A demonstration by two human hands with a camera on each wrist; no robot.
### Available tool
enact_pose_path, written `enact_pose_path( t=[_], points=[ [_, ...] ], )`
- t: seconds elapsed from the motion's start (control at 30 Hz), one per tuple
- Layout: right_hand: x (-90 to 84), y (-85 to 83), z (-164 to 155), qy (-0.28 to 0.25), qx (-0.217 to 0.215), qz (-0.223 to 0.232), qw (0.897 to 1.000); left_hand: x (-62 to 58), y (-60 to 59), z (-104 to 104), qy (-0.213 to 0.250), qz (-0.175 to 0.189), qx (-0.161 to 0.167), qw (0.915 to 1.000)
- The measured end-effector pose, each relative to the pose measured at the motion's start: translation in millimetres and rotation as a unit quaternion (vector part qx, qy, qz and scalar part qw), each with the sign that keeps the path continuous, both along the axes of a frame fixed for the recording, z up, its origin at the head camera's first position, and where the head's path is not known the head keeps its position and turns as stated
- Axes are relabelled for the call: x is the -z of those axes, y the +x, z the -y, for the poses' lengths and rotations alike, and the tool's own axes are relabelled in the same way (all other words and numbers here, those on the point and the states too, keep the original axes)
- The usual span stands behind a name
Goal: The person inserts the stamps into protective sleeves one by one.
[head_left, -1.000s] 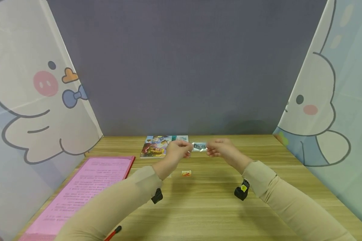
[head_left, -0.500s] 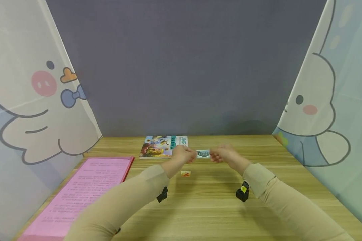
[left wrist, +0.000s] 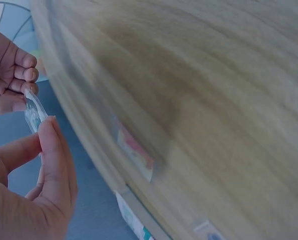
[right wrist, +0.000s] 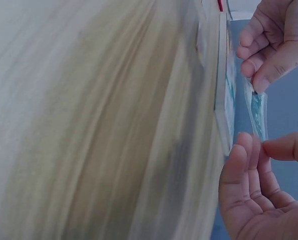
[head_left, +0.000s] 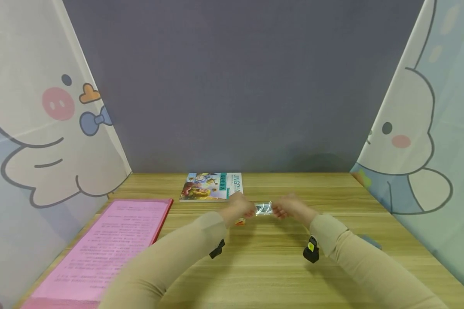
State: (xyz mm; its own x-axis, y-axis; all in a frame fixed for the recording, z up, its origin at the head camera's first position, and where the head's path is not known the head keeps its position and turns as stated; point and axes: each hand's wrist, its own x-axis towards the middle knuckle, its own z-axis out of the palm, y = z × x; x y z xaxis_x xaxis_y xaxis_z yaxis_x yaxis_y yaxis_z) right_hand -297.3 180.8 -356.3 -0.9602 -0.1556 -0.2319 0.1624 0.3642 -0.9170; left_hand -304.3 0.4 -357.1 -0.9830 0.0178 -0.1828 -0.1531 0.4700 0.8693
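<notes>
A small clear plastic sleeve with a teal picture (head_left: 264, 209) is stretched between both hands above the table. My left hand (head_left: 237, 205) pinches its left end between thumb and fingers, and my right hand (head_left: 291, 206) pinches the right end. In the right wrist view the shiny sleeve (right wrist: 257, 112) is seen nearly edge-on, slightly bent. On the table below, partly covered by the left hand in the head view, lies a small orange-red picture card (head_left: 240, 222). Another small card (left wrist: 209, 231) shows at the bottom of the left wrist view.
An illustrated book (head_left: 205, 189) lies at the table's back, left of centre. A pink printed sheet (head_left: 120, 240) with a red edge covers the left side. Beside the right sleeve is a grey-blue object (head_left: 371, 241), partly hidden. A grey panel (head_left: 239, 86) stands behind.
Both hands have come down and nearer with the plastic sleeve, shifting slightly right. The left hand now partly covers the orange-red card. A grey-blue object has come into sight beside the right forearm.
</notes>
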Motion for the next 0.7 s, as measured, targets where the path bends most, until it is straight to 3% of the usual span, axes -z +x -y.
enact_pose_path(
  t=[0.33, 0.53, 0.7],
  points=[
    [13.3, -2.0, -7.7, 0.003, -0.001, 0.018, 1.0, 13.2, -2.8, -12.9, 0.028, 0.02, 0.0, 0.9994],
    [21.6, -4.8, -10.4, 0.038, 0.024, 0.024, 0.999, 22.1, -10.0, -21.4, 0.009, 0.037, 0.006, 0.9993],
    [23.5, -5.8, -11.0, 0.084, 0.033, 0.028, 0.996, 20.8, -8.2, -28.3, -0.022, 0.041, -0.006, 0.9989]
  ],
)
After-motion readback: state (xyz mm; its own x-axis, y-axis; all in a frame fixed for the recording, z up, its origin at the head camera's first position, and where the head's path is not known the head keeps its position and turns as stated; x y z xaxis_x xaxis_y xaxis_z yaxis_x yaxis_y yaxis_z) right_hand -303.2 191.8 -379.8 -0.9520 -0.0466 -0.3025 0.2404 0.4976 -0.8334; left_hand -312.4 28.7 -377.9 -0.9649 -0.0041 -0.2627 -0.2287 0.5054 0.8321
